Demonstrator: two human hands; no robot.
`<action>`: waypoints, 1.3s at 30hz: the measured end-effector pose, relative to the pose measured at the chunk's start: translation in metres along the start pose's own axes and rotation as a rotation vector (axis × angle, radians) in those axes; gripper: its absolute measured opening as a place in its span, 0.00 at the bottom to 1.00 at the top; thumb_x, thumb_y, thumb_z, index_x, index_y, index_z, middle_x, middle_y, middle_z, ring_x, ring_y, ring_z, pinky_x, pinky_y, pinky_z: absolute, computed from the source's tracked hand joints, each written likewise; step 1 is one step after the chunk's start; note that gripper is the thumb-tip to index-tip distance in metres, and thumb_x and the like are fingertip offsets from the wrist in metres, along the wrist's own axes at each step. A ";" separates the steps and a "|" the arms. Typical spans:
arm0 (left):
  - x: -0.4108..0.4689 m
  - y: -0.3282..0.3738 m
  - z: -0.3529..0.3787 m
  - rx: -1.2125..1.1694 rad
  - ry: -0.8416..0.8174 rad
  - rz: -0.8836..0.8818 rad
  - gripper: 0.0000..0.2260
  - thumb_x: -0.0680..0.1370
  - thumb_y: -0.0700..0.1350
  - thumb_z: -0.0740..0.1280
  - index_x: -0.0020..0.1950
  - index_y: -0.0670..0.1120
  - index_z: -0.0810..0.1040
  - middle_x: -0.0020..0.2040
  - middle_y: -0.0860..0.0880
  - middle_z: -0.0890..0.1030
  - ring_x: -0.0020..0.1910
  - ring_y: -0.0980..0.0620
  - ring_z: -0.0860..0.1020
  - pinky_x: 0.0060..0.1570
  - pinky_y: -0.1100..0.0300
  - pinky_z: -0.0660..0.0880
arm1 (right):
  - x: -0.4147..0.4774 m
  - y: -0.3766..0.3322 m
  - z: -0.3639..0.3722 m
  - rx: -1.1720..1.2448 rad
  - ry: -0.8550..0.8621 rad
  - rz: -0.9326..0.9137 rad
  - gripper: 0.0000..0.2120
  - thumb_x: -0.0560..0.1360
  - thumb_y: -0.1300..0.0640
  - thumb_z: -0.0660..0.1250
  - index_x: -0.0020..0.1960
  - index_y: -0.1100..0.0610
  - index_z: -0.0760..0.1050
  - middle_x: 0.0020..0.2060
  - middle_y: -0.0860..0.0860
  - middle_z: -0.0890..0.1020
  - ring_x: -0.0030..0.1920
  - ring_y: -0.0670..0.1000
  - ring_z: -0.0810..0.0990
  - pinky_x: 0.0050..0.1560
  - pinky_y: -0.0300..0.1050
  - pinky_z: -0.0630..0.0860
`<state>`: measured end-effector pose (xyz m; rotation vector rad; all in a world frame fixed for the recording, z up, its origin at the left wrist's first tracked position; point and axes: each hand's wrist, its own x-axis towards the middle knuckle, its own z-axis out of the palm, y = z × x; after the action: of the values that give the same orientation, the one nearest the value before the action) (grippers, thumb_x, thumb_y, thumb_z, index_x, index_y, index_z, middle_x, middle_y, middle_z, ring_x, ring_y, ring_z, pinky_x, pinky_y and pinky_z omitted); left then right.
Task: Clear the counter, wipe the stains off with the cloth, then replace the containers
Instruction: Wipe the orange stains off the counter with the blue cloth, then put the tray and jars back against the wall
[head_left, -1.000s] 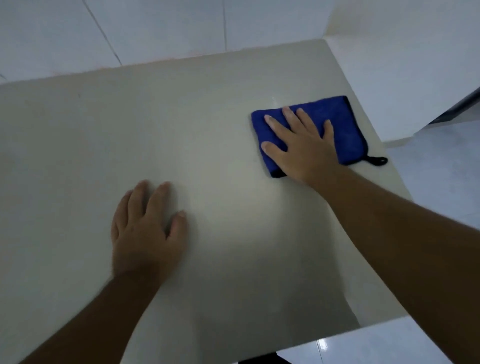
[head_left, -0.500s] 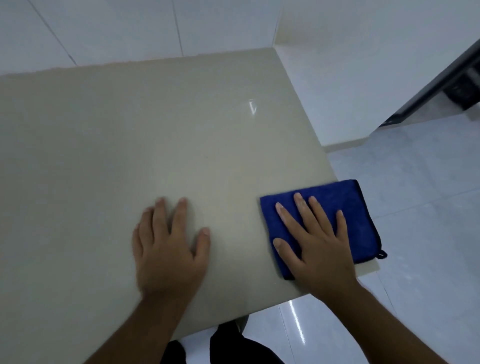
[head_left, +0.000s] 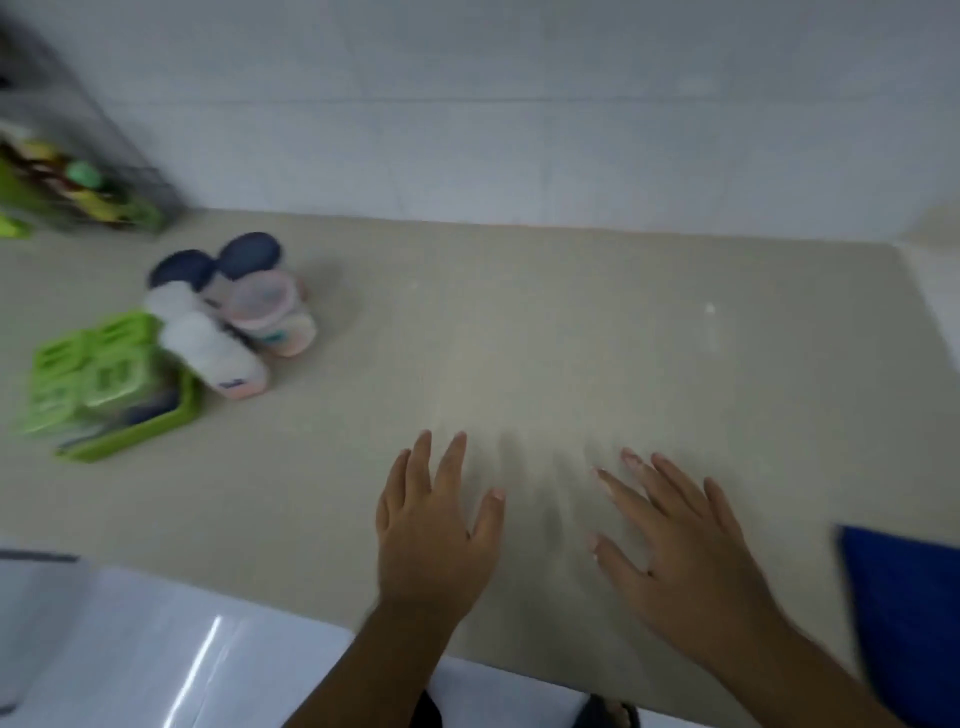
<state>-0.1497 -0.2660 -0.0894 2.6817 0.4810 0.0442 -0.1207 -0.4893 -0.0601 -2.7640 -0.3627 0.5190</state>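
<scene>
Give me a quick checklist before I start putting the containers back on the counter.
1. Left hand free: ok, open and empty over the counter.
2. Right hand free: ok, open, off the blue cloth.
3. Cloth out of the way: ok, at the right edge.
4. Stains gone: cannot tell, the picture is blurred; a small white speck shows far right.
5. Containers within view: ok, the jars cluster at the left beside the green basket.
6. Jars upright: cannot tell, blurred.
</scene>
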 end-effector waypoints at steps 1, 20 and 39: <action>0.003 -0.018 -0.014 -0.016 0.030 -0.044 0.30 0.76 0.65 0.54 0.77 0.60 0.58 0.80 0.52 0.55 0.79 0.49 0.51 0.73 0.49 0.55 | 0.009 -0.027 -0.001 0.003 -0.002 -0.044 0.37 0.69 0.29 0.42 0.77 0.33 0.55 0.80 0.36 0.52 0.80 0.44 0.44 0.79 0.55 0.42; 0.165 -0.380 -0.226 -0.673 0.166 -0.639 0.36 0.70 0.60 0.71 0.76 0.56 0.62 0.69 0.46 0.70 0.68 0.46 0.69 0.66 0.48 0.69 | 0.182 -0.485 0.084 0.875 -0.344 0.171 0.38 0.75 0.41 0.68 0.80 0.50 0.58 0.75 0.47 0.68 0.74 0.47 0.66 0.68 0.42 0.63; 0.201 -0.425 -0.284 -0.991 -0.111 -0.700 0.19 0.66 0.45 0.79 0.55 0.45 0.81 0.42 0.48 0.87 0.37 0.51 0.85 0.33 0.55 0.79 | 0.212 -0.535 0.069 1.060 -0.248 0.368 0.25 0.57 0.43 0.72 0.52 0.51 0.83 0.43 0.45 0.88 0.46 0.45 0.86 0.54 0.50 0.82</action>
<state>-0.1282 0.2769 -0.0093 1.4588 1.0064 -0.0568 -0.0568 0.0845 -0.0053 -1.7248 0.3156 0.8342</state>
